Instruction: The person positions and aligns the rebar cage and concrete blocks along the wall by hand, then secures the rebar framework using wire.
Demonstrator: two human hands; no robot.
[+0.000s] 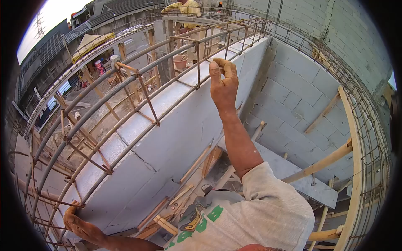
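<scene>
The right hand [224,85] is raised, fingers curled shut against a stirrup of the rebar cage [138,90] lying along the block wall [176,138]. The left hand [79,226] is closed around a lower cage bar.

Grey block walls [293,90] enclose a pit; diagonal timber props [322,162] brace the far wall. Scrap wood offcuts [167,211] lie on pit floor. Terracotta pot [180,61] sits beyond wall top. Another person in yellow shirt [184,7] at top. Roofs [117,8], pylon [39,26] in bkgd, upper left.
</scene>
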